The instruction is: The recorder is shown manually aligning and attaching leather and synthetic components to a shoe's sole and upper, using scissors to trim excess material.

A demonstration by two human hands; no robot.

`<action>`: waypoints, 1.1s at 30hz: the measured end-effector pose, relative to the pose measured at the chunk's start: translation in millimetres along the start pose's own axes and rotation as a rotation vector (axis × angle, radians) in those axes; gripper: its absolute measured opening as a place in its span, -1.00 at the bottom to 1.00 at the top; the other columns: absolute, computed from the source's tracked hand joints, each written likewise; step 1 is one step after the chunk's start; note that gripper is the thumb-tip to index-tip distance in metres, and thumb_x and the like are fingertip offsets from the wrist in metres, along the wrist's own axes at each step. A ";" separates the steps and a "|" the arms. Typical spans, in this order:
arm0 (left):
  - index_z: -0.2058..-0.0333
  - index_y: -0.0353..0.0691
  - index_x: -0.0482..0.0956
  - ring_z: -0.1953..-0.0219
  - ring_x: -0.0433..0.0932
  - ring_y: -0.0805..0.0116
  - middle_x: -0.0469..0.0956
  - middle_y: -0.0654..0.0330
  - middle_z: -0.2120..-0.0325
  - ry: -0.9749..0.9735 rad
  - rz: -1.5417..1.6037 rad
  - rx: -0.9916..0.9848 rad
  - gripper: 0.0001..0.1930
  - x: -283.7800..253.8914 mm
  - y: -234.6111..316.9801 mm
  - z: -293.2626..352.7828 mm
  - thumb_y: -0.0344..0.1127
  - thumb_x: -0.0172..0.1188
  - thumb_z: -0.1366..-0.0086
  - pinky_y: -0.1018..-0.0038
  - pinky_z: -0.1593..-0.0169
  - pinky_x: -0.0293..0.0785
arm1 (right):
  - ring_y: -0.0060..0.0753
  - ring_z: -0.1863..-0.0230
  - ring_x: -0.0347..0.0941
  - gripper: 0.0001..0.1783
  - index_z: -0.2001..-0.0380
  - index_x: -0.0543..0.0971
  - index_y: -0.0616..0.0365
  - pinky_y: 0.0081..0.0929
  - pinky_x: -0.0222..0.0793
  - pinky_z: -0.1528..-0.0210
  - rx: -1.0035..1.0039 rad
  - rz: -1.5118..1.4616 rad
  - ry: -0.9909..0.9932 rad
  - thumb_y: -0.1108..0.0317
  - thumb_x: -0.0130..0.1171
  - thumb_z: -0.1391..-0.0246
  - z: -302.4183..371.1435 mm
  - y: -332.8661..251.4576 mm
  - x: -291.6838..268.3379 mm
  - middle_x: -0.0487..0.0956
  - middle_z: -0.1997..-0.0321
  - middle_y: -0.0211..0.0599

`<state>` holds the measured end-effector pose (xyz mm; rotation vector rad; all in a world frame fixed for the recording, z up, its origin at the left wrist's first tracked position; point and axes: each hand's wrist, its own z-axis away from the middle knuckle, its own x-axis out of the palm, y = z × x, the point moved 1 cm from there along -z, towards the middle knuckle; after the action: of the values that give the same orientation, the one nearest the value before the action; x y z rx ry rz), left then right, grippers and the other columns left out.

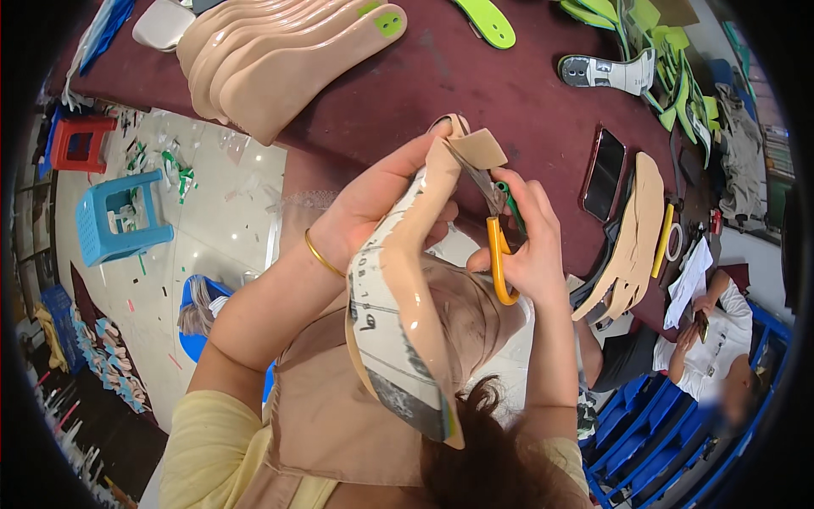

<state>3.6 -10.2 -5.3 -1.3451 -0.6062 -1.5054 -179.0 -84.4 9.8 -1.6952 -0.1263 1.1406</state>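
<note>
Dark red table (pixel 509 93) fills the upper view, with pale floor and a blue stool (pixel 119 216) at 9 o'clock. Beige insoles (pixel 271 59) are stacked at 11 o'clock. At centre, the left hand (pixel 381 199) has its fingers closed around a beige insole piece (pixel 407 314). Just right, the right hand (pixel 530 242) grips yellow-handled scissors (pixel 498 246), blades at the piece's top edge. A phone (pixel 604 174) lies at 2 o'clock.
</note>
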 end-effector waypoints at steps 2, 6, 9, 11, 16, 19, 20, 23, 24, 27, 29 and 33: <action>0.29 -0.10 0.49 0.69 0.18 0.63 0.31 0.42 0.69 0.077 0.037 0.014 -0.74 2.7 -2.3 3.5 -0.05 -0.01 -0.37 0.68 0.68 0.15 | -0.28 0.32 0.38 -0.05 -0.02 0.42 0.09 -0.37 0.38 0.28 0.032 0.044 -0.036 0.10 0.56 0.60 -0.2 -0.8 1.0 0.35 0.31 -0.28; 0.27 -0.10 0.50 0.66 0.29 0.63 0.38 0.39 0.66 0.089 0.045 -0.005 -0.75 -2.0 -6.8 4.5 -0.06 0.02 -0.35 0.68 0.68 0.21 | -0.22 0.32 0.44 -0.21 0.02 0.44 0.13 -0.30 0.40 0.33 -0.188 0.184 -0.037 0.17 0.50 0.42 10.4 28.2 5.3 0.41 0.30 -0.24; 0.25 -0.10 0.50 0.60 0.42 0.60 0.46 0.37 0.59 0.308 -0.101 0.161 -0.75 -2.6 -2.9 9.4 -0.07 0.07 -0.32 0.68 0.65 0.30 | -0.14 0.20 0.47 -0.36 0.02 0.43 0.15 -0.26 0.41 0.25 0.035 0.594 0.157 0.29 0.40 0.25 -26.5 27.5 -18.9 0.44 0.16 -0.14; 0.29 -0.13 0.52 0.57 0.50 0.53 0.54 0.32 0.54 0.310 -0.112 0.315 -0.81 -4.3 -3.3 9.5 -0.15 0.16 -0.27 0.60 0.55 0.44 | -0.06 0.12 0.45 -0.44 0.01 0.41 0.16 -0.23 0.40 0.14 0.036 0.827 0.278 0.35 0.31 0.15 -43.2 27.2 -35.9 0.41 0.03 -0.08; 0.28 -0.15 0.47 0.42 0.47 0.63 0.51 0.35 0.43 0.358 -0.722 0.788 -0.84 -3.6 -16.7 13.6 -0.24 0.18 -0.26 0.62 0.37 0.42 | -0.47 0.57 0.38 -0.64 0.49 0.41 0.19 -0.47 0.35 0.49 0.111 -0.181 0.068 0.25 0.40 0.15 -25.5 -45.8 17.1 0.43 0.58 -0.39; 0.14 -0.20 0.45 0.40 0.50 0.60 0.52 0.35 0.41 0.323 -0.805 0.847 -0.71 -4.4 -21.7 10.5 -0.13 0.10 -0.31 0.61 0.32 0.45 | -0.57 0.58 0.43 -0.76 0.50 0.44 0.19 -0.54 0.35 0.56 -0.120 0.011 0.239 0.30 0.27 -0.02 -15.8 -50.0 38.1 0.50 0.57 -0.38; 0.08 -0.23 0.43 0.41 0.49 0.61 0.51 0.34 0.41 0.308 -0.816 0.819 -0.65 -7.1 -20.6 11.7 -0.10 0.08 -0.32 0.61 0.32 0.44 | -0.56 0.58 0.45 -0.78 0.49 0.45 0.19 -0.56 0.36 0.56 0.083 -0.373 0.191 0.29 0.22 -0.07 -11.8 -45.0 39.5 0.51 0.55 -0.37; 0.06 -0.25 0.42 0.41 0.49 0.61 0.51 0.34 0.41 0.136 -0.791 0.744 -0.64 -3.2 -24.0 13.4 -0.10 0.06 -0.33 0.63 0.32 0.45 | -0.56 0.55 0.49 -0.73 0.44 0.49 0.20 -0.62 0.43 0.53 0.564 -1.361 0.021 0.22 0.04 -0.22 4.0 -19.0 52.1 0.56 0.47 -0.35; 0.05 -0.25 0.41 0.41 0.49 0.62 0.49 0.34 0.43 0.139 -0.815 0.675 -0.62 -4.8 -22.3 13.0 -0.08 0.05 -0.33 0.65 0.34 0.44 | -0.57 0.51 0.48 -0.77 0.43 0.49 0.21 -0.62 0.42 0.50 0.566 -1.313 0.016 0.26 0.07 -0.20 12.2 -13.8 51.4 0.55 0.47 -0.36; 0.07 -0.26 0.41 0.42 0.50 0.62 0.49 0.33 0.43 0.155 -0.913 0.557 -0.60 -3.2 -18.9 15.3 -0.05 0.06 -0.32 0.66 0.36 0.45 | -0.61 0.41 0.44 -0.87 0.38 0.51 0.22 -0.60 0.36 0.39 0.130 -0.583 0.375 0.38 0.19 -0.10 11.9 -6.9 52.7 0.56 0.45 -0.36; 0.07 -0.25 0.41 0.35 0.51 0.60 0.49 0.31 0.38 0.121 -0.891 0.460 -0.60 -7.9 -16.5 15.7 -0.04 0.07 -0.32 0.62 0.29 0.47 | -0.52 0.48 0.34 -0.90 0.44 0.55 0.22 -0.54 0.30 0.38 0.030 -0.406 0.362 0.44 0.26 0.00 4.3 -23.6 33.7 0.45 0.59 -0.40; 0.07 -0.23 0.40 0.28 0.48 0.60 0.47 0.31 0.33 0.100 -0.846 0.415 -0.63 -1.7 -19.0 10.1 -0.05 0.03 -0.34 0.60 0.21 0.45 | -0.39 0.60 0.27 -0.78 0.64 0.46 0.21 -0.47 0.23 0.47 -0.120 -0.209 0.265 0.43 0.28 0.05 -4.8 -39.7 30.3 0.33 0.69 -0.35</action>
<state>-9.1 6.4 0.2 -0.6951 -1.4493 -1.9301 -142.4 -52.5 22.3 -1.8748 -0.2040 0.7598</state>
